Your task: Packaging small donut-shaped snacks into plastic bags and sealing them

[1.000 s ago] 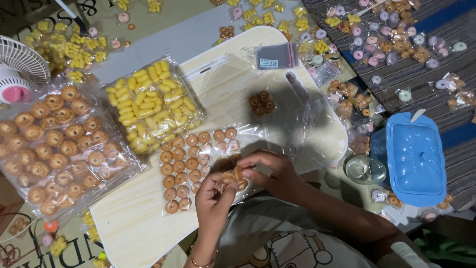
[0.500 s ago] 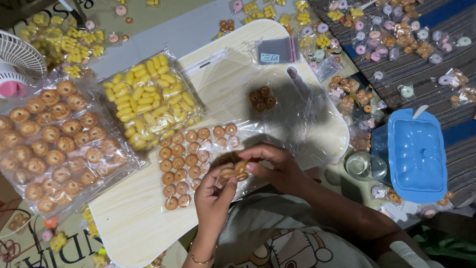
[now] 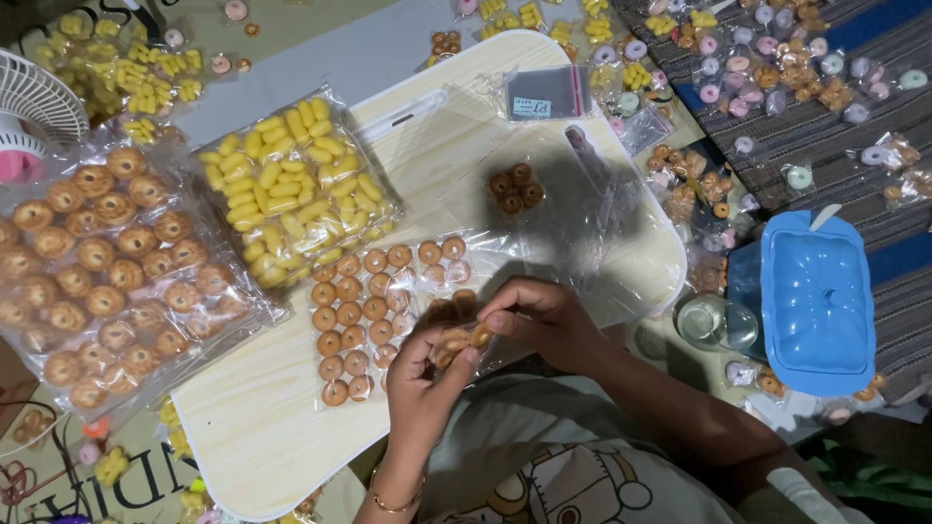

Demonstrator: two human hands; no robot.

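Observation:
My left hand [image 3: 419,386] and my right hand [image 3: 539,318] meet over the near edge of a pale wooden tray table [image 3: 262,417]. Both pinch a small stack of round brown ring cookies [image 3: 459,339] between the fingertips. Just to the left lies an open clear bag of the same small brown cookies [image 3: 361,312] in rows. A small packet of darker cookies [image 3: 513,189] rests further back on the table.
A clear bag of yellow oblong snacks [image 3: 283,194] and a big bag of larger brown cookies [image 3: 102,272] lie left. A blue lidded box [image 3: 815,301] and a glass [image 3: 702,325] stand right. Several small filled packets [image 3: 757,68] cover the striped mat. A white fan [image 3: 34,112] is far left.
Both hands stayed together on the cookie stack, shifting it slightly; the fingers of the right hand closed more over it. The view drifted a little.

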